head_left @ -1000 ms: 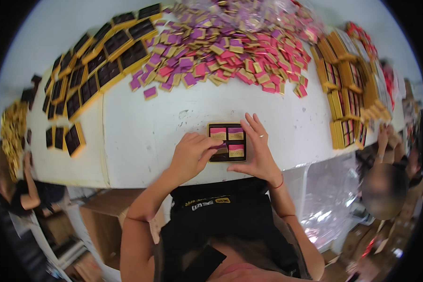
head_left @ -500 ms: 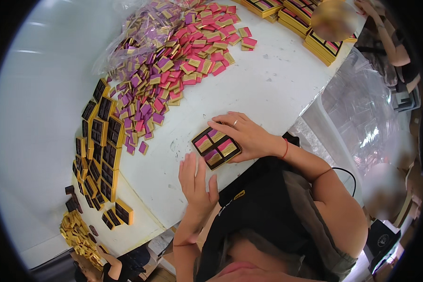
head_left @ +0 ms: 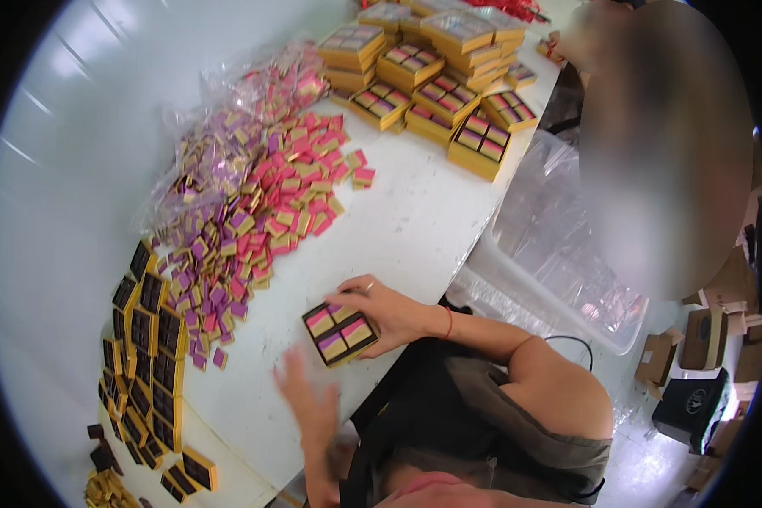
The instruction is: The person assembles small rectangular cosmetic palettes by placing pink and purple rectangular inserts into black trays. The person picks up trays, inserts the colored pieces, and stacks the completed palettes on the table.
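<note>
Black box (head_left: 352,352), pink and purple pieces (head_left: 356,334)

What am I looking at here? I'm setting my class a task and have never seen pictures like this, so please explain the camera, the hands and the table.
There is no robot: these are a person's bare hands. The camera sits on that person's head, looking down; its fisheye lens bends straight edges.

The right hand grips a box with four pink, purple and gold pieces in its compartments. The left hand, blurred, is open and apart from the box.

On the white table lies a heap of small wrapped pieces. Boxes with dark insides stand at the picture's left; stacked boxes holding coloured pieces stand near the top.
</note>
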The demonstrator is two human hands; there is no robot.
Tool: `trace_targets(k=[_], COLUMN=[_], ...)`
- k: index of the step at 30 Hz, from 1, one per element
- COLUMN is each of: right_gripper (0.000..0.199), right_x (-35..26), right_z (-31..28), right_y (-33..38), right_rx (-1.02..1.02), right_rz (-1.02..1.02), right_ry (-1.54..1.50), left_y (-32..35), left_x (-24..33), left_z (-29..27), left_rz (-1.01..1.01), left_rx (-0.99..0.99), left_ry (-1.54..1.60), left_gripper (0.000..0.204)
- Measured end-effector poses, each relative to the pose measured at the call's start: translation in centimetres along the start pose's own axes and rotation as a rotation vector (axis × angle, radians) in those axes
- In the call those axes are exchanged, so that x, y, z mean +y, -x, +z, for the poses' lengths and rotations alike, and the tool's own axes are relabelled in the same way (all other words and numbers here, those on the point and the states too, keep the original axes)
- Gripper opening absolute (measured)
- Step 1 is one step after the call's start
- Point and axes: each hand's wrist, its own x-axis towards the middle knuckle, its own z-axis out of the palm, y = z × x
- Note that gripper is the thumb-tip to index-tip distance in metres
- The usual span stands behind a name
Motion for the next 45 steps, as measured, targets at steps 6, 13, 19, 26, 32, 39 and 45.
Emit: trace_targets(k=[6,13,19,26,32,39,45], right_gripper=[0.063,0.057,0.046,0.056,0.053,0.05,0.038], right_x=[4.2,10.2,12.0,9.0,9.8,10.8,10.1], right_z=[-13.7,-22.2,-13.4,-4.2,-3.5,-4.7,-3.5], right_y=[1.7,3.6,-1.7,-9.3,-10.3,-11.0,-11.6], right_rx=[0.845,0.796,0.653,0.096,0.054,0.085,0.221], right_rz=[0.312,0.083,-0.021,0.007,0.035,0.204,0.047], right_ry=[0.67,1.338,0.885,0.387,0.439,0.245,0.46], left_y=[9.7,20.4,20.4,14.3,5.8,1.1,-0.2], left_x=[-14.9,-22.2,-22.8,-12.9,-3.0,0.4,-0.3], left_z=[-7.6,-10.5,-9.8,-3.7,1.6,0.8,2.2], left_rz=[-0.407,-0.792,-0.964,-0.743,-0.243,-0.044,-0.143], left_rx=[0.677,0.999,0.752,0.762,0.502,0.319,0.329], left_ry=[-0.414,-0.6,-0.583,-0.143,0.261,0.151,0.02], left_gripper=[0.049,0.094,0.078,0.028,0.017,0.046,0.079])
